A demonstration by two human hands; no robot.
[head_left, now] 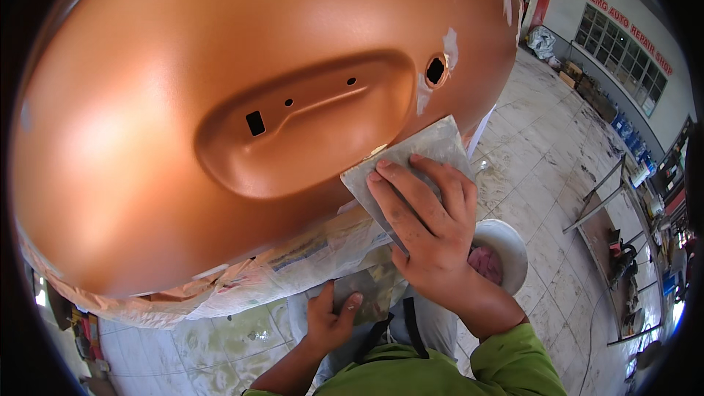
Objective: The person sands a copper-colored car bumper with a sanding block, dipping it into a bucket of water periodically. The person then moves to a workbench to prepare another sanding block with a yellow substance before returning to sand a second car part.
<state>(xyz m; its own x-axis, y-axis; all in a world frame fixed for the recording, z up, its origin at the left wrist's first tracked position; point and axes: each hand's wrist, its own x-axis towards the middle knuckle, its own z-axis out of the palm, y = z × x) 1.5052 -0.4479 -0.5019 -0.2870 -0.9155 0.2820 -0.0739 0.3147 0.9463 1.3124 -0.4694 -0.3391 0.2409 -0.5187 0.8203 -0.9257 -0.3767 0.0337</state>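
A large orange car body panel (pixel 139 73) fills the upper left, with a recessed hollow (pixel 323 139) and several cut-out holes. My right hand (pixel 433 224) holds a flat grey putty spreader (pixel 436 141), fingers laid along its face, its upper-left edge against the panel just below the hollow. A small pale smear (pixel 376 152) shows at that edge. Lower down, my left hand (pixel 328 319) grips a dark grey flat plate (pixel 375 295) between thumb and fingers. Pale filler patches (pixel 450 48) surround the round hole on the right.
Masking paper (pixel 293 268) hangs under the panel's lower edge. A white bucket (pixel 517 253) with a pink cloth (pixel 485 264) inside stands on the tiled floor, right of my right forearm. Further right is a metal rack (pixel 609 242) holding tools.
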